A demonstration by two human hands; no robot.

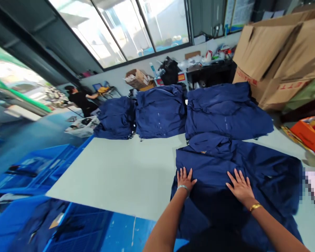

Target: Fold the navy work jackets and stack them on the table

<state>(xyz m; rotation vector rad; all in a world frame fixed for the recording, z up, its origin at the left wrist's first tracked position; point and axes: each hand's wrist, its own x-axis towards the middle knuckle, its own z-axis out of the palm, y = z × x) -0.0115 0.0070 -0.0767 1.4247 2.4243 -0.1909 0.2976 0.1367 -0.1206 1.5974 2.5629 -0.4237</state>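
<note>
A navy blue garment (212, 168) is spread on the pale tabletop (115, 171) in front of me, partly folded, with one part reaching out to the right. My left hand (185, 180) lies flat on its left side, fingers apart, a silvery bracelet at the wrist. Further right, my right hand (240, 185) rests palm down on the same cloth with spread fingers and a gold bracelet. Neither hand grips anything. Behind the garment stand three stacks of folded navy clothing: left (115, 117), middle (161, 112) and right (225, 112).
Blue plastic crates (78, 227) with dark garments stand left of the table. A large cardboard box (278, 59) is at the back right, an orange box (309, 134) near the right edge. A person in black (81, 101) is at the far left, beyond a white basket (82, 127).
</note>
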